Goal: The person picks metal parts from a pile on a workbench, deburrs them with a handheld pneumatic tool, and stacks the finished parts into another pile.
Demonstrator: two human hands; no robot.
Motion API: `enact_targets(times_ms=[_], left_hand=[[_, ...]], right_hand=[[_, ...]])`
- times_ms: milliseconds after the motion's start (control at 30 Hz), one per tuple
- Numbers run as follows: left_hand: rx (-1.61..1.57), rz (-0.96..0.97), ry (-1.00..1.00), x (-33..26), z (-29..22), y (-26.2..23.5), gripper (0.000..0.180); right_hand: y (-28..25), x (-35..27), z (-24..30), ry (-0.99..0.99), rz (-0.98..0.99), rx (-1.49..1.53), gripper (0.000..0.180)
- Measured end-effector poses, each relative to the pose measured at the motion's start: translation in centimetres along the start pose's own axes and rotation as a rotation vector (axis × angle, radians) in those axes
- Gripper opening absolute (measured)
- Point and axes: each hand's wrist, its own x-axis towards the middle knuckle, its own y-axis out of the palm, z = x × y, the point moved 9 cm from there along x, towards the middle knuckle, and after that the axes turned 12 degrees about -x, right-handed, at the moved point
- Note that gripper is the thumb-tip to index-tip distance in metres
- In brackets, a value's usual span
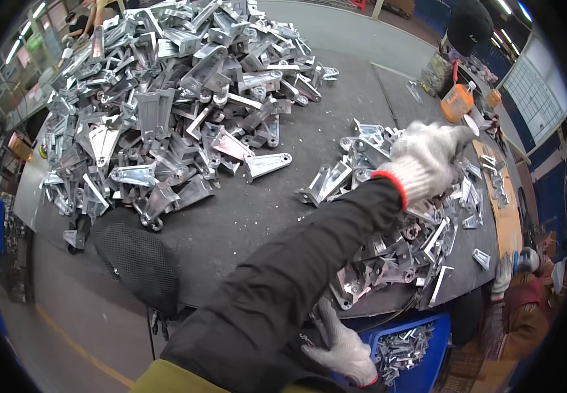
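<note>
Filling the left of the dark table point(251, 219): big heap of silver metal brackets point(156, 112), tangled, arms crossing. Black mesh object point(136, 259) sits at the near-left table edge, just below the heap. One loose bracket point(268, 166) lies at the heap's right side, tapering, round holed end pointing right. Looks stiff, probably light enough for one hand, not fragile; smooth faces may slide in a knit glove, edges could snag it. Best hold: pinch across the tapering arm, or by the round end.

Mid-frame, black sleeve point(296, 245) crosses diagonally, hiding part of the table. Below it, right hand point(344, 350), gloved, thumb spread well off the fingers, nothing seen in its grasp; fingertips partly covered.

Next, smaller bracket pile point(395, 272) at the right of the table; interlocked pieces likely drag neighbours. Left hand point(424, 157), gloved, blurred, is over its far part; finger gap and any hold can't be told. Blue bin point(438, 347) with small metal pieces sits below the table edge.

Farther right: orange bottle point(457, 103) just beyond the left hand, cardboard strip point(503, 209) with some pieces, co-worker's gloved hand point(503, 278) by the edge.
</note>
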Motion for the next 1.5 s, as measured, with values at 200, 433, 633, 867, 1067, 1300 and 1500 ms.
enact_targets(times_ms=[200, 433, 633, 867, 1067, 1300, 1500], left_hand=[[0.049, -0.224, -0.177, -5.8, 4.6, -6.4, 0.055], [1.041, 0.010, -0.578, -17.8, 15.8, -14.1, 0.045], [-0.684, -0.640, -0.456, -23.9, 10.8, -13.4, 0.072], [-0.672, -0.830, -0.447, -28.3, 3.9, -10.5, 0.066], [-0.377, -0.809, -0.373, -30.0, 0.0, -9.2, 0.057], [-0.357, -0.815, -0.423, -31.6, -0.5, -8.9, 0.058], [-0.899, -0.870, -0.545, -33.4, 4.4, -8.1, 0.056]], right_hand=[[-0.3, 0.3, 0.1, 0.031, 0.013, -0.250, 0.099], [-1.4, 0.4, 0.4, 0.086, 0.072, -0.524, 0.087], [-1.4, 0.0, 0.3, 0.026, -0.019, -0.553, 0.083], [-1.5, -0.1, 0.6, 0.038, -0.039, -0.611, 0.086], [-1.5, 0.0, 0.8, -0.029, -0.132, -0.655, 0.083], [-1.2, -0.2, 1.0, -0.064, -0.159, -0.575, 0.078], [-1.1, -0.4, 1.5, -0.073, -0.193, -0.605, 0.076]])
